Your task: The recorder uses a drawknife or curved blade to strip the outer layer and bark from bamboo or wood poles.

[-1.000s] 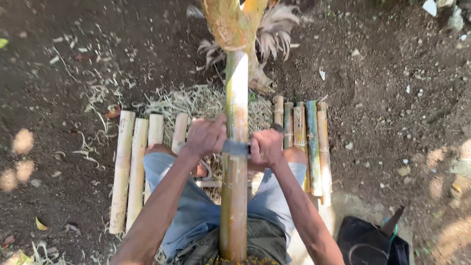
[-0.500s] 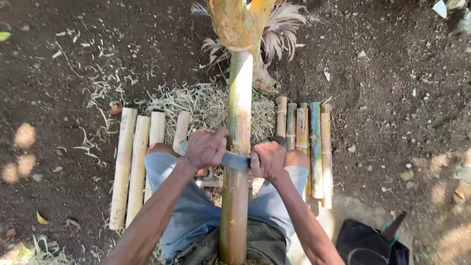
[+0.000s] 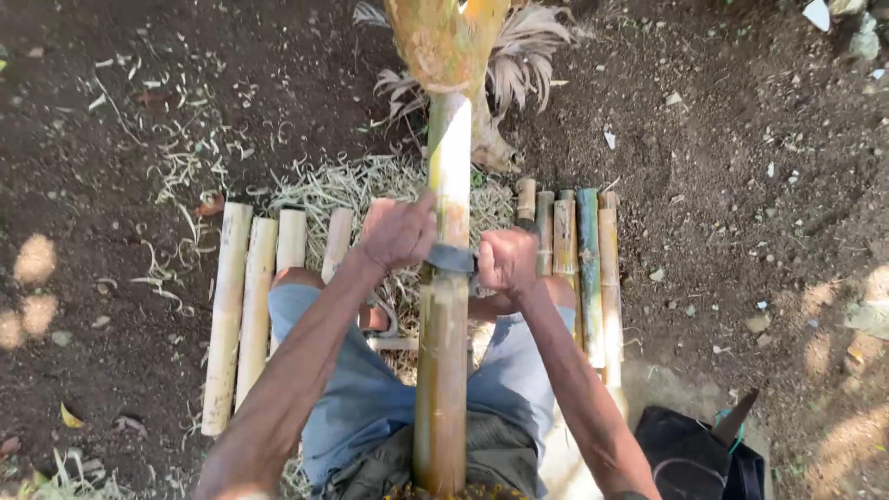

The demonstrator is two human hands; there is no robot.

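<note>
A long bamboo pole (image 3: 443, 370) runs from my lap away toward a palm base, its far part scraped pale. My left hand (image 3: 396, 233) and my right hand (image 3: 507, 260) grip the two ends of a dark metal blade (image 3: 451, 258) laid across the pole. Both fists are closed tight, one on each side of the pole. My knees in blue shorts sit under my forearms.
Scraped pale bamboo pieces (image 3: 243, 306) lie in a row at left, greener pieces (image 3: 585, 268) at right. A heap of shavings (image 3: 352, 190) lies ahead on dark soil. A black bag (image 3: 690, 458) sits at lower right. A dry palm base (image 3: 482, 83) stands ahead.
Both hands and the blade have slid back along the pole toward my body, leaving more pale scraped surface beyond them.
</note>
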